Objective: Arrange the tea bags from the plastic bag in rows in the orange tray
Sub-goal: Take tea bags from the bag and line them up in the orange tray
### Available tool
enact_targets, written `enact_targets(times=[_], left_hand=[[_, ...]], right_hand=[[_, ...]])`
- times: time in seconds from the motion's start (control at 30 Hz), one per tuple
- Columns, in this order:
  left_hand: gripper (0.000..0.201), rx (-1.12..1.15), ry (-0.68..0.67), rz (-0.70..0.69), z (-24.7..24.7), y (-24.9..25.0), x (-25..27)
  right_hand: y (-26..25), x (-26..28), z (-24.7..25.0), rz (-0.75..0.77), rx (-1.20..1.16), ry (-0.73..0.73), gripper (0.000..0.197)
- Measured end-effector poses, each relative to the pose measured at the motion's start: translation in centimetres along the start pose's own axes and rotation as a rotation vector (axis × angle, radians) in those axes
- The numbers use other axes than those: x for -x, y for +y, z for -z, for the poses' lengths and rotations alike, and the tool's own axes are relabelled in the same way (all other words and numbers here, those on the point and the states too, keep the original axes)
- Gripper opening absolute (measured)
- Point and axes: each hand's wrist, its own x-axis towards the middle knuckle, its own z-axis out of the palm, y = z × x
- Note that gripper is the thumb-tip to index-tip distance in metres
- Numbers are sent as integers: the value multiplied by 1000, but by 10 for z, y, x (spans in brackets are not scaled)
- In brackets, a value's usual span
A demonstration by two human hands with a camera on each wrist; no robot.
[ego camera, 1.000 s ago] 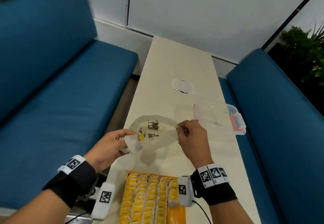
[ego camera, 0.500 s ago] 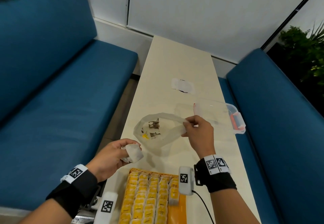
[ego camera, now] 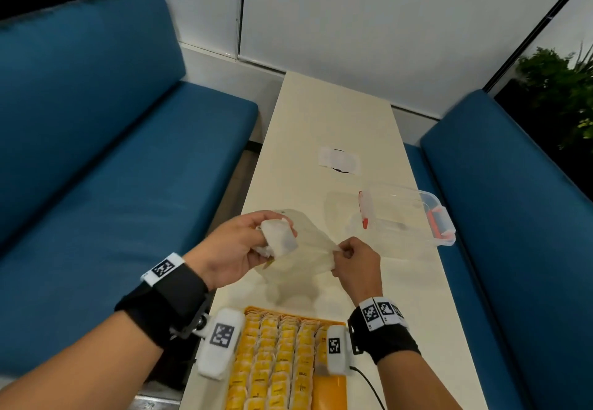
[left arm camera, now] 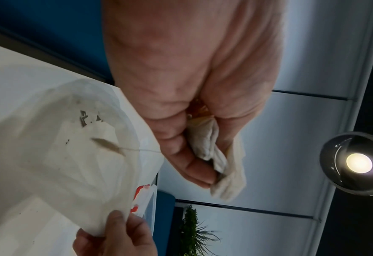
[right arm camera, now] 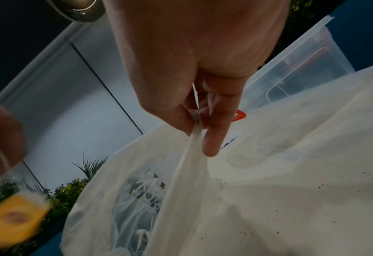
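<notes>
While my right hand pinches the one limp, translucent bag above the table, my left hand grips crumpled white tea bags, count unclear; four-odd yellow rows fill the tray.

Black wristbands, white coded tags
</notes>
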Motion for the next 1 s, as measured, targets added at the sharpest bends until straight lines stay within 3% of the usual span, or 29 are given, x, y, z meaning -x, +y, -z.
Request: enact_targets(times=[0.07,0.13,0.2,0.3,0.4,0.47,0.63,0.8,1.0], left_hand=[[28,-15,19,23,-8,2,-4],[28,-19,41,66,-12,-4,-6],[28,-44,58,108,-16,-13,-5],[24,-124,109,136,-21,-28,-2],[19,-209,120,130,-28,-40,0],[20,-249,119,118,-34,-44,2],[28,-319,92,79,-37,-49,6],[17,-343,74,61,-36,-50,8],[16,-315,22,88,-32,-53,9]], right_hand=[[-1,4,1,-3,52,-50,11],[-6,13,7,33,200,-87,31],[-17,27,18,115,200,-74,43],[-42,53,34,315,-6,-75,37],[-62,74,42,404,-96,-207,32],[-65,81,39,409,-36,-306,39],[-54,81,31,356,-3,-333,45],[-51,80,35,229,-225,-379,22],[-48,77,38,216,-215,-354,17]])
